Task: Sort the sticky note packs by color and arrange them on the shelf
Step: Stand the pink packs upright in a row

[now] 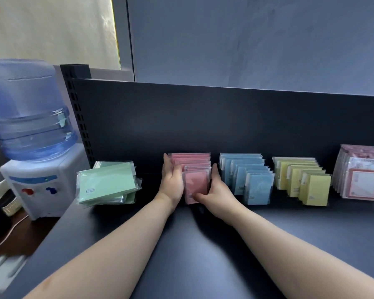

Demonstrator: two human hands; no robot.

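A row of upright pink sticky note packs (195, 182) stands on the dark shelf (203, 244), between my two hands. My left hand (172, 180) lies flat against the row's left side with straight fingers. My right hand (214, 188) presses the right side, its thumb across the front pack's lower face. To the left lies a loose pile of green packs (107, 184). Right of the pink row stand a blue row (249, 180) and a yellow row (304, 182), all upright and facing me.
Patterned packs with pink borders (361, 175) stand at the far right edge. A water dispenser (33, 147) with a blue bottle stands left of the shelf, beyond a perforated upright post (77, 108). The shelf's back panel (203, 117) rises behind the rows.
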